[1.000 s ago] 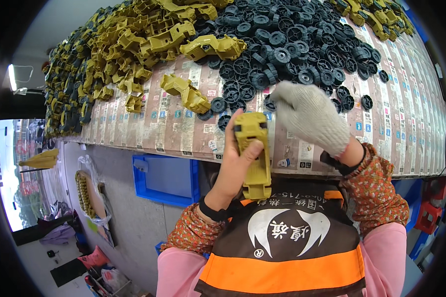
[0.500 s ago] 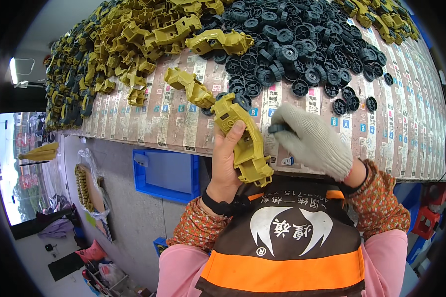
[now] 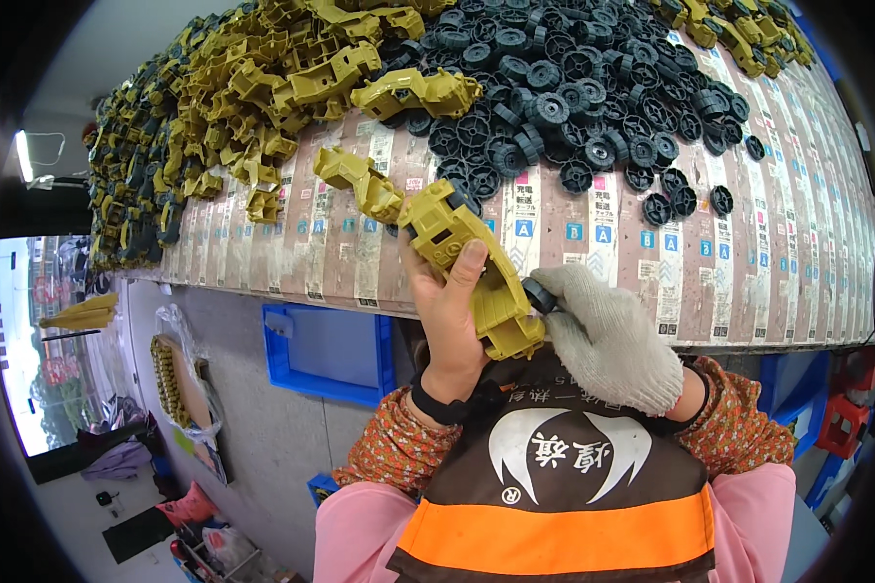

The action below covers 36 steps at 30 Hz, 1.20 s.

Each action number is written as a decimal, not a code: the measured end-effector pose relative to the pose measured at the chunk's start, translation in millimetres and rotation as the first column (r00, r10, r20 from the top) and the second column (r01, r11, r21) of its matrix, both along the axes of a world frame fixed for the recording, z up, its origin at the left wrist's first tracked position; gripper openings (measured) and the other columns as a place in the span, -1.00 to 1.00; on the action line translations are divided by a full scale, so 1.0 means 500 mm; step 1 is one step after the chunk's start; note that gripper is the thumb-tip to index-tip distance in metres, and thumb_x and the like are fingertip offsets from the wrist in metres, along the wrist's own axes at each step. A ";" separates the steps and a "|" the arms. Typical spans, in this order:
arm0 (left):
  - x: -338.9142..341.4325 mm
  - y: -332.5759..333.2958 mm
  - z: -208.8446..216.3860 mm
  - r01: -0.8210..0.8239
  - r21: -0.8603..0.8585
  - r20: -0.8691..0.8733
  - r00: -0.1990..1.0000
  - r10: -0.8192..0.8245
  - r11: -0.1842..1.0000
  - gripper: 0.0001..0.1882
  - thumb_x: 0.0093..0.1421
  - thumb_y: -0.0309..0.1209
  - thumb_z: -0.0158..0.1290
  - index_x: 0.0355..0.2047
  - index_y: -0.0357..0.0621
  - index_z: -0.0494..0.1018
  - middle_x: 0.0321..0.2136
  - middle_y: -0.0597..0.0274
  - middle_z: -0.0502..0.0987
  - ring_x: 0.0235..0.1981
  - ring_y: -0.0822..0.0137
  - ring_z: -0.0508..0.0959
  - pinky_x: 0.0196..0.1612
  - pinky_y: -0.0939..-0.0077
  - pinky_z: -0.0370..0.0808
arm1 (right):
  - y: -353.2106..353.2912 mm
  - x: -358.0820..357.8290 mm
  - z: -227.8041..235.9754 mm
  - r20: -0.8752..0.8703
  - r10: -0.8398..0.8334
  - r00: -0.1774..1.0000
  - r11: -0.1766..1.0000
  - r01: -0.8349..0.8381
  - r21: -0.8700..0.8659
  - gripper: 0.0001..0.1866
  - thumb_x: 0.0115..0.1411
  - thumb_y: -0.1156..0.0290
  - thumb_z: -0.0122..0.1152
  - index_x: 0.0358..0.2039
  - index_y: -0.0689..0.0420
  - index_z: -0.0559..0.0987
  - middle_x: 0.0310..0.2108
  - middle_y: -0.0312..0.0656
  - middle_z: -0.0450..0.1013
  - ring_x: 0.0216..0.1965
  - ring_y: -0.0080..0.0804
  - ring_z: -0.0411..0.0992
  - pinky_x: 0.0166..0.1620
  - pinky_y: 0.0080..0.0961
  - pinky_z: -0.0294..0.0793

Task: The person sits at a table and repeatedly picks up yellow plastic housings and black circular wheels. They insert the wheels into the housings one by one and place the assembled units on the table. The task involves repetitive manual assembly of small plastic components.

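Olive-yellow plastic toy truck body (image 3: 472,272) sits gripped in the bare left hand (image 3: 450,321), thumb across its side, held up just off the near edge of the surface (image 3: 749,282). Gloved right hand (image 3: 608,335) pinches a black wheel (image 3: 538,293) against the truck's rear end. Further back: loose black wheels pile (image 3: 564,87), and a heap of yellow truck parts (image 3: 253,107) on the left.

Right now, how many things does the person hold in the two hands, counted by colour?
Yellow: 1, the yellow toy truck body in the left hand
Black: 1, the black wheel at the fingers of the gloved right hand, pressed against the body
Total: 2
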<state>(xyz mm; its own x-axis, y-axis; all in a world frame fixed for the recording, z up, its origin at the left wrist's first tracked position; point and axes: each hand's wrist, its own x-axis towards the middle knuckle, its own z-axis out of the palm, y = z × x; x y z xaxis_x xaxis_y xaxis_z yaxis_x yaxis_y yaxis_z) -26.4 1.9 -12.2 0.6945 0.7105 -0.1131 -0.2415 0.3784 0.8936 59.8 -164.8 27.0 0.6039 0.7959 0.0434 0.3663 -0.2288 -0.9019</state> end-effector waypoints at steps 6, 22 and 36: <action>0.014 -0.024 0.026 -0.046 0.365 0.009 0.999 0.046 0.930 0.04 0.22 -0.64 0.28 0.57 -0.16 -0.12 0.39 0.14 0.19 0.28 0.24 0.36 0.39 0.28 0.30 | -0.017 -0.014 0.048 0.069 0.073 0.995 0.976 -0.057 -0.211 -0.53 0.13 0.63 0.08 0.11 0.17 0.47 -0.35 0.18 0.57 -0.26 0.28 0.60 -0.23 0.10 0.57; 0.098 -0.029 0.084 0.262 0.097 0.243 0.929 -0.278 0.960 0.09 0.30 -0.59 0.19 0.60 0.17 -0.29 0.32 0.05 0.20 0.28 0.18 0.36 0.30 0.27 0.42 | 0.001 0.192 0.072 0.006 -0.174 0.985 0.984 0.174 -0.026 -0.22 0.11 0.03 0.48 0.19 0.28 0.42 -0.26 0.01 0.62 -0.33 -0.21 0.65 -0.22 -0.28 0.65; -0.029 0.211 0.058 -0.050 0.341 -0.183 0.976 0.118 0.939 -0.60 0.43 -0.43 0.04 0.26 -0.04 0.39 0.01 0.37 0.48 -0.02 0.50 0.48 -0.03 0.55 0.42 | -0.162 0.903 0.184 -0.393 -0.493 0.776 0.678 0.626 0.386 -0.65 0.40 0.18 0.26 -0.01 0.18 0.50 -0.22 -0.21 0.49 -0.24 -0.39 0.57 -0.22 -0.45 0.64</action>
